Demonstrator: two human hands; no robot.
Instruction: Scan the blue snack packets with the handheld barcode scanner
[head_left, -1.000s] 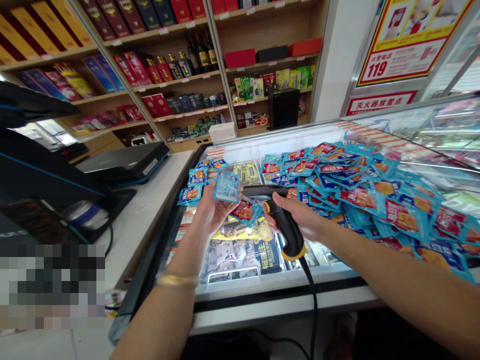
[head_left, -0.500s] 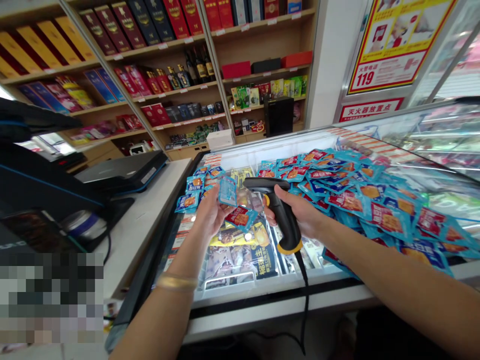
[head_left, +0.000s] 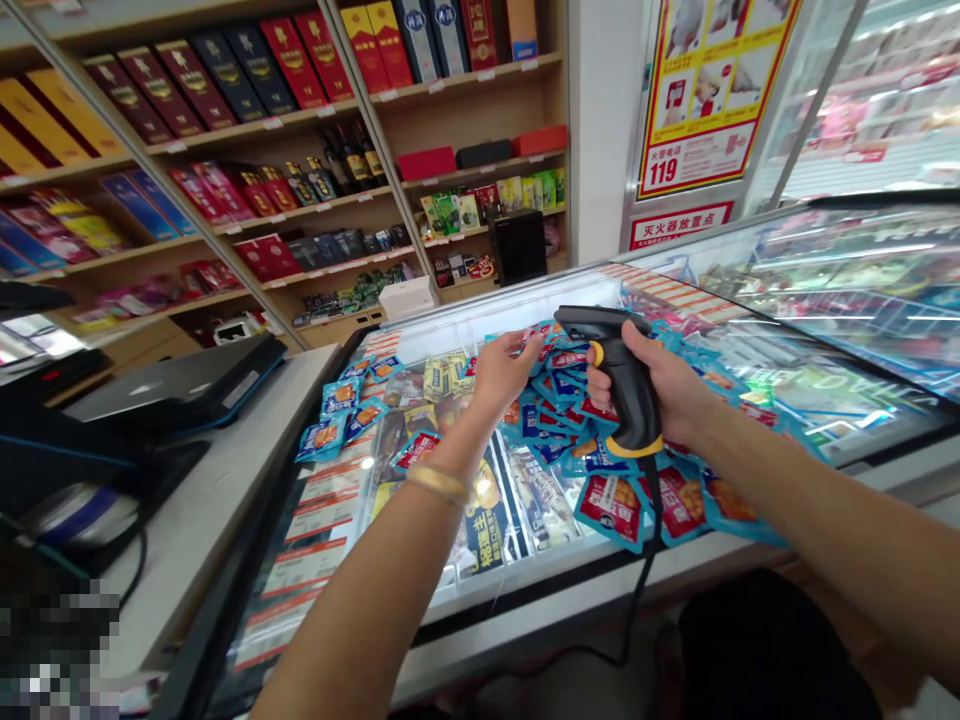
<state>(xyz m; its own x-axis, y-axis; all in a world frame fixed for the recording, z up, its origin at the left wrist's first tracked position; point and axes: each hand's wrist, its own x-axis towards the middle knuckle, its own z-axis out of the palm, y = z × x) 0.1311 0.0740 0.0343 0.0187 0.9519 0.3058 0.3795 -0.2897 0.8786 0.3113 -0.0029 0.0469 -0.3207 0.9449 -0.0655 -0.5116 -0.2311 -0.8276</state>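
My right hand (head_left: 667, 375) grips a black and yellow barcode scanner (head_left: 634, 390) upright, its head pointing left over a pile of snack packets (head_left: 555, 400). These packets are small, blue, with red or dark blue labels. At the pile's far left edge, my left hand (head_left: 506, 370) has its thumb and fingers bent together on a snack packet (head_left: 538, 332), which they partly hide. A gold bangle (head_left: 439, 484) circles the left wrist. Farther left lies a smaller group of the same packets (head_left: 341, 398). One red-labelled packet (head_left: 418, 450) lies apart, near my left forearm.
The packets lie on the glass top of a chest freezer (head_left: 300, 560) with bagged food inside. The scanner's cable (head_left: 649, 560) hangs over its front edge. On the left stands a counter (head_left: 202, 480) with a dark scale-like device (head_left: 187, 385). Stocked shelves (head_left: 300, 110) line the back.
My left hand has moved right to the pile, away from the packet it held upright. The scanner has moved right over the pile. The view has turned right.
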